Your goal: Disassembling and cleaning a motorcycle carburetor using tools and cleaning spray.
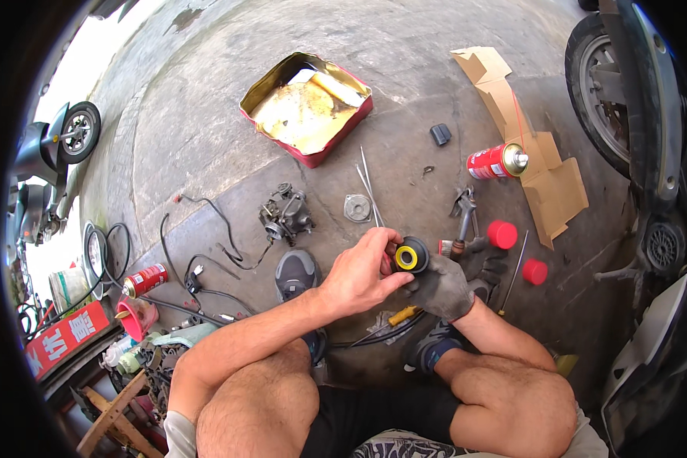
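My bare left hand (370, 271) and my gloved right hand (440, 286) together grip a round black part (411, 244) with a yellow inner ring (407, 259). Just beyond them lie thin metal rods (368, 183) and a square metal plate with a round centre (357, 208). A carburetor (286, 214) sits to their left. A brush (446, 248), a metal tool (464, 206) and a dark glove (487, 263) are behind my right hand, partly overlapping in view. Below my hands is a yellow-handled tool (401, 315).
A red tin tray (305, 156), a red spray can (487, 162), cardboard (557, 198) and red caps (502, 233) are spread ahead. Hoses (221, 294), another spray can (145, 281) and clutter lie left. A scooter wheel (588, 91) stands right; another scooter (53, 141) stands far left.
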### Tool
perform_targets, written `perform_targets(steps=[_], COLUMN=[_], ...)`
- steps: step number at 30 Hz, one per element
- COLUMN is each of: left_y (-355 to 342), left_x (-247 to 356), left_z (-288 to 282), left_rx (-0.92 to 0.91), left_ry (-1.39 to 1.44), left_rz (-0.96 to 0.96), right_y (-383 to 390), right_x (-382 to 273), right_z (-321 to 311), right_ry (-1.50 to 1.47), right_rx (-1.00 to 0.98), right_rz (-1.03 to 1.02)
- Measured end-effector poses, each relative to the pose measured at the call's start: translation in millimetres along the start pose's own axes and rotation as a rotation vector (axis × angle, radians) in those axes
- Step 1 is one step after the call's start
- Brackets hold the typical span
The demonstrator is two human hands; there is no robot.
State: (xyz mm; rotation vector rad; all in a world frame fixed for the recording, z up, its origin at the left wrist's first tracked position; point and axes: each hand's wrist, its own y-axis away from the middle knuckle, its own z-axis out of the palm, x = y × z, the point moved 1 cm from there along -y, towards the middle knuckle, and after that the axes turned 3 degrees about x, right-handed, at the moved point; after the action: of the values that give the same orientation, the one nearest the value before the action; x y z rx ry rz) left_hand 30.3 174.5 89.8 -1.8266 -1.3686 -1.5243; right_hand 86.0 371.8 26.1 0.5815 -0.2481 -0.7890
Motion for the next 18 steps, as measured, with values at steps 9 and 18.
perform_targets(steps=[9,18], left_y=[-3.9,0.0], left_x=[-18.7,-43.9], left_z=[3.4,2.3], left_rx=[-0.059,-0.218], left_ry=[0.149,0.886], left_rz=[-0.084,-0.374], right_y=[5.0,13.6], right_x=[-5.5,-14.3], right_z=[15.4,48.9], right_ry=[0.162,1.419], right_rx=[-0.036,0.382], right_rz=[-0.146,-0.691])
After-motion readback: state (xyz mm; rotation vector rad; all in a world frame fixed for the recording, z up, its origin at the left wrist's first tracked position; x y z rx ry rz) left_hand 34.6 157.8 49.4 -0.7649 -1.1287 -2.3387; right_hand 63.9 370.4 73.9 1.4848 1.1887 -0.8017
